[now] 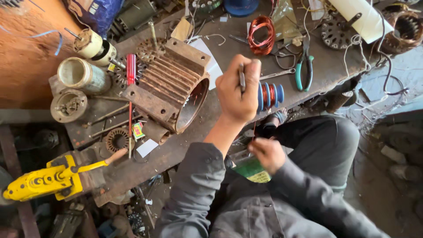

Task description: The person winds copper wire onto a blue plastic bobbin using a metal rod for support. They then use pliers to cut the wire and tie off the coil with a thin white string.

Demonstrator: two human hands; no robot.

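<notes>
The head view looks down on a cluttered work surface [317, 70] with a finned motor housing [169, 86] lying on its side as the plainest landmark. Just to the right of the housing, the left hand [238, 90] is raised over the surface, curled tight around a slim metal handle [242, 79]; this seems to be the crank of a small blue winding former [269, 95] loaded with copper wire, which sits right beside the knuckles. The grip suits turning the former while wire feeds on.

Lower and further right of the housing, off the edge of the surface and over the person's lap, the right hand [266, 154] is closed on a green packet or spool [249, 168]. A thin strand appears to run up from it toward the former, so this hand probably guides or tensions the wire; the strand is too fine to be sure.

Above and right of the housing lie a loose copper coil [261, 35] and green-handled pliers [305, 66], within easy reach. To its left stands a red screwdriver [131, 72], and well below-left a yellow tool [44, 178] juts from the surface's edge.
</notes>
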